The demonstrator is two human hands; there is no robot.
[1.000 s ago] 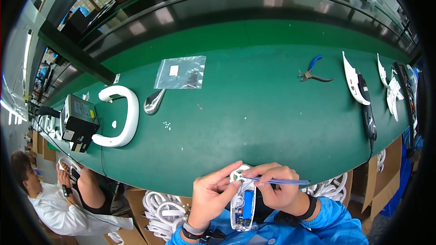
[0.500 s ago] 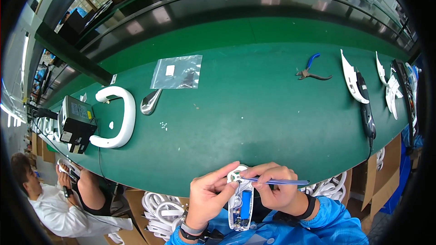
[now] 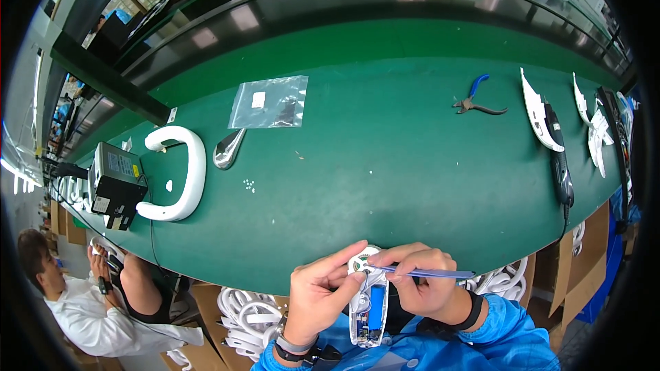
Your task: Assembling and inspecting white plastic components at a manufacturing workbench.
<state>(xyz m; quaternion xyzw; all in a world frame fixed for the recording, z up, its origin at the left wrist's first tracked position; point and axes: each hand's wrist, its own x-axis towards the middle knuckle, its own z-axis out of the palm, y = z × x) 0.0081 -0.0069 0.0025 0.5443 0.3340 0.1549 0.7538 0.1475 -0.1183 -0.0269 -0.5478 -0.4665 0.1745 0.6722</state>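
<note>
White plastic makes the open shell (image 3: 372,282) that I watch from far away, and it sits in front of the person's tummy, by the near edge of the green table (image 3: 330,192). The left hand (image 3: 317,293) is closed on its side, with the thumb near the round end. The right hand (image 3: 426,285) pinches a slim blue tool (image 3: 443,274), whose tip points into that round end; I cannot tell if it touches. I think the shell is light, stiff and a bit slippery. The blue battery (image 3: 376,308) is likely its heaviest bit, and the little circuit board (image 3: 361,324) looks easy to hurt, so I would hold only the outside edges and keep fingers off the middle. On the table lies a see-through plastic bag (image 3: 285,96) with a white label (image 3: 258,99) and something dark in it, too small to name. Below the table, a left cardboard box (image 3: 205,302) is full of white curved parts (image 3: 251,323), and more white loops (image 3: 500,283) lie heaped to the right.
</note>
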